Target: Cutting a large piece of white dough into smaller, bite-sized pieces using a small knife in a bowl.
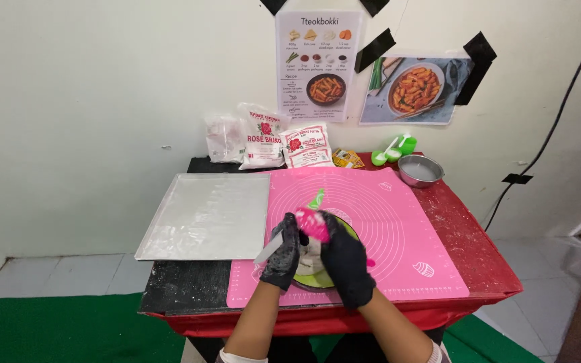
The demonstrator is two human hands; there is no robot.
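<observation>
A pink scraper with a green handle sits over a green bowl of white dough on the pink mat. The gloved right hand is closed around the scraper; the gloved left hand grips the bowl's rim. A metal tray lies just left of the mat; flour bags and a small steel bowl stand behind.

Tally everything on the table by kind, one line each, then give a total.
Baking mat, pink: 1
Metal tray: 1
Flour bags, white: 3
Small yellow packet: 1
Metal bowl: 1
Green measuring spoons: 2, as far as shows
Green bowl of dough: 1
Pink scraper in the gloved hands: 1
Total: 11
</observation>
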